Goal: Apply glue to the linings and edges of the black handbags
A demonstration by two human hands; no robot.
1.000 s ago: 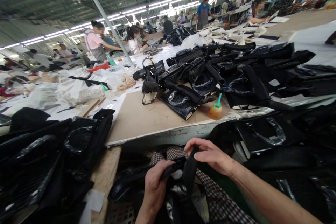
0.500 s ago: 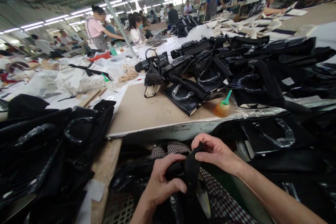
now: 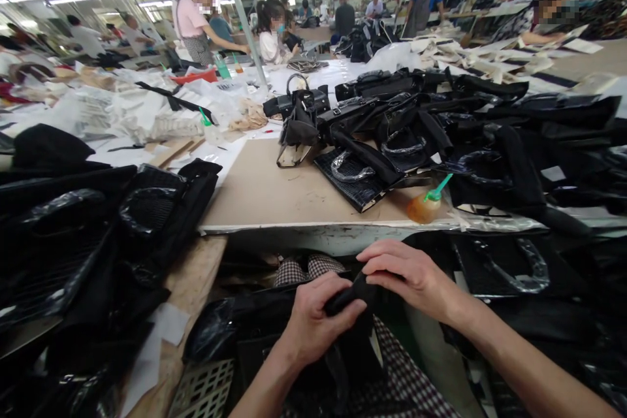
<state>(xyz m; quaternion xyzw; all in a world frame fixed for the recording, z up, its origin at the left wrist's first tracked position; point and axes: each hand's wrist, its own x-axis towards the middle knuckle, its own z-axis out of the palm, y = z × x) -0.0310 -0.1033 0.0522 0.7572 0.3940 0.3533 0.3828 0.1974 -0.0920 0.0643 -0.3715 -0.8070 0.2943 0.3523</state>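
Half a second ago the left hand (image 3: pixel 321 320) had thumb and fingers spread; now its grip closes on the folded edge of the black bag (image 3: pixel 358 343), the right hand (image 3: pixel 416 279) pinching beside it, which likely steadies the fabric. The bag lies over the lap (image 3: pixel 416 382), below the near edge of the worktop (image 3: pixel 274 189). A white tag (image 3: pixel 553 174) toward its right side shows no readable writing.

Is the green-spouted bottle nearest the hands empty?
Not empty: the bottle shows amber contents through its body. How full, I cannot tell.
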